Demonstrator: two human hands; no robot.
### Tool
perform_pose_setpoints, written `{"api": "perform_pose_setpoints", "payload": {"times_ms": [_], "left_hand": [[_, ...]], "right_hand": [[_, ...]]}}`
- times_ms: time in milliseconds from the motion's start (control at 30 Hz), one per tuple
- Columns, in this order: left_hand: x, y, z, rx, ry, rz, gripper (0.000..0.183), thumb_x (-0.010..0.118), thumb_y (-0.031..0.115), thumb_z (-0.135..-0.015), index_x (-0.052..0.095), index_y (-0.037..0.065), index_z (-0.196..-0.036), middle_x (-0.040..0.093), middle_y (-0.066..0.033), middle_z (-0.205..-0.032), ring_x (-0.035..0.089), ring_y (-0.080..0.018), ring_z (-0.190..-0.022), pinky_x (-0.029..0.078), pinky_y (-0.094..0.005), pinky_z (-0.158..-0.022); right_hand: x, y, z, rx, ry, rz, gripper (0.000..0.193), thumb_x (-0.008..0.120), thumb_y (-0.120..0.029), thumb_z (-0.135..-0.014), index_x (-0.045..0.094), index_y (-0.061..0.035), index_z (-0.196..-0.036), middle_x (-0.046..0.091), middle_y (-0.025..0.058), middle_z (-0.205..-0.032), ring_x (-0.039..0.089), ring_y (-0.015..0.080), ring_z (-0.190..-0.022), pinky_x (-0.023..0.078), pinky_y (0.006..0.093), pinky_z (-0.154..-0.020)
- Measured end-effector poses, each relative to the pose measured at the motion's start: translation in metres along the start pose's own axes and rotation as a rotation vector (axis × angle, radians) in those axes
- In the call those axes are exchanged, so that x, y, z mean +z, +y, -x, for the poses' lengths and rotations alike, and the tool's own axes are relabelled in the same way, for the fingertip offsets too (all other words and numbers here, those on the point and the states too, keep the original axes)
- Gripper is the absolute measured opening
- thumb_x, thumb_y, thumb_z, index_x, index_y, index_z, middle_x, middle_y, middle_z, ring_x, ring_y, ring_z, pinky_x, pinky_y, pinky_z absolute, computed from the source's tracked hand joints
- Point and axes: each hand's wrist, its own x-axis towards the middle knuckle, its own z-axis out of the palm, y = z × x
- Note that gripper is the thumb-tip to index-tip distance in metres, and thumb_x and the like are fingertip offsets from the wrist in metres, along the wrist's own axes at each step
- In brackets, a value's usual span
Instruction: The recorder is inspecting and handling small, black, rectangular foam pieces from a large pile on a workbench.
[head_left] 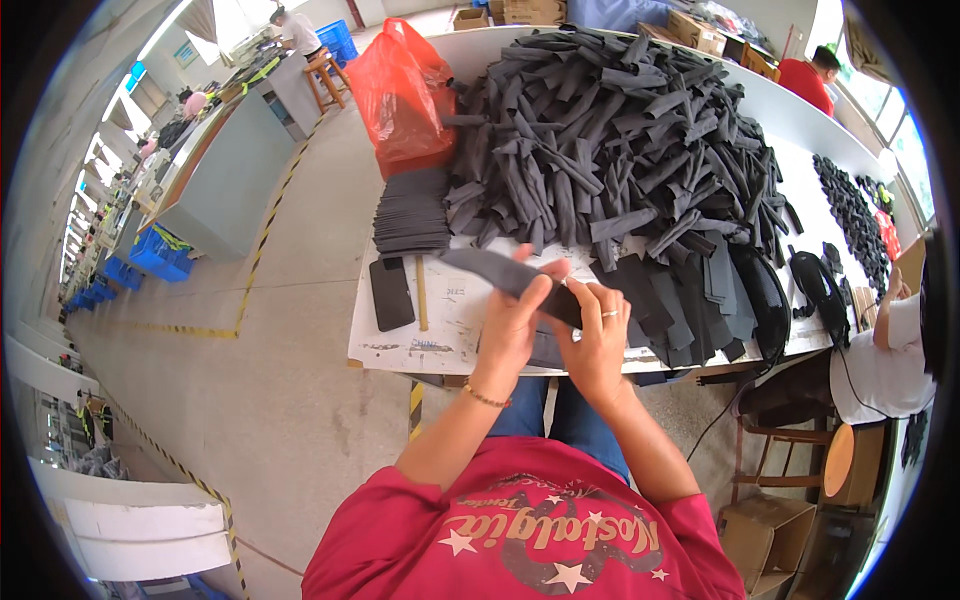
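Observation:
Over the front edge of the white table (450,345), both my hands grip one dark grey fabric strip (487,267). My left hand (512,325) pinches its middle with the thumb on top. Closer to its right end, my right hand (597,335), with a ring on one finger, is closed on the strip. A big heap of curled dark grey fabric strips (610,140) lies beyond my hands. Left of the heap is a neat stack of flat dark grey strips (411,212). Several flat pieces (685,310) are fanned out right of my right hand.
A black phone (391,295) and a thin wooden stick (422,295) lie at the table's left. Behind the stack stands a red plastic bag (403,95). Black corded devices (820,285) are at the right, near a seated co-worker (880,360) and a wooden stool (840,460).

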Motion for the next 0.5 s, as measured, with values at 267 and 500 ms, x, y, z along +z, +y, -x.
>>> {"api": "perform_pose_setpoints", "payload": {"times_ms": [267,500], "left_hand": [[-0.01,-0.015,-0.002,-0.035,-0.128,0.06,0.023,0.054,0.019,-0.098,0.061,-0.001,-0.107,0.069,-0.0154,-0.097,0.062,-0.0278,-0.108,0.046,-0.0391,-0.097],[-0.017,-0.013,-0.001,-0.077,-0.028,0.146,0.027,0.055,0.022,-0.097,0.06,-0.001,-0.111,0.067,-0.0164,-0.107,0.061,-0.0254,-0.109,0.047,-0.0386,-0.097]], "right_hand": [[-0.002,0.017,0.021,-0.067,-0.183,-0.163,0.043,0.073,-0.001,-0.068,0.053,-0.0034,-0.106,0.053,0.0164,-0.108,0.052,0.0359,-0.096,0.044,0.0438,-0.08],[-0.015,0.013,0.012,-0.011,-0.267,-0.144,0.031,0.073,-0.003,-0.072,0.055,-0.003,-0.098,0.058,0.0166,-0.102,0.06,0.0372,-0.088,0.05,0.0421,-0.074]]}}
